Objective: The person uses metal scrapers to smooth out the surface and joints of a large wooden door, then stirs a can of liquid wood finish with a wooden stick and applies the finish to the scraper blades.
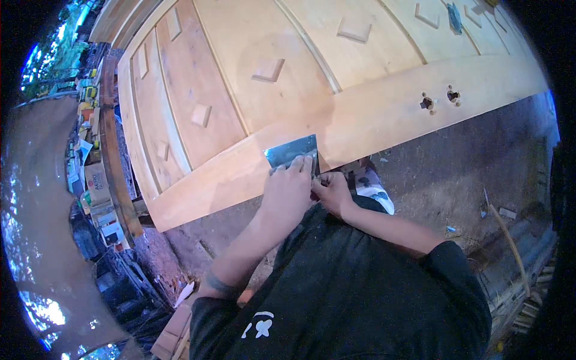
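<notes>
A flat, shiny grey rectangular sheet lies over the near edge of a large pale wooden door. Across the sheet's lower part rest the fingers of my left hand, closed on it. Close beside, at the sheet's lower right corner, my right hand is curled with thumb and finger pinched together. What they pinch is small and partly hidden, and I cannot make it out. Raised diamond blocks and long grooves mark the door's panels.
Two cut-out holes pierce the door's right part, and a dark bluish piece lies farther up. Boxes and packets line a wooden beam on the left. A long stick lies on the ground at right.
</notes>
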